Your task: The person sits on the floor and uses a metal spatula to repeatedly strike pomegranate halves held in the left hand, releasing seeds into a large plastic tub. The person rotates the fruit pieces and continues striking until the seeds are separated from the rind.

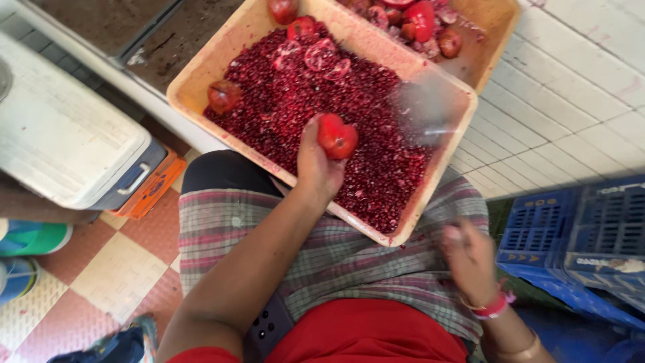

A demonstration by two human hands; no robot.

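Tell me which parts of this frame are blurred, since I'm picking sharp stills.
Head view: the right hand is smeared by motion, and a grey streak blurs over the tray's right edge; the left hand, its pomegranate piece and the seeds are fairly sharp; lighting is soft and even.

A food-preparation area: white tiled counter (578,87), checkered red-and-cream floor tiles (107,269), stacked blue plastic crates (578,235), wooden tray (201,74) heaped with red pomegranate seeds (336,107).
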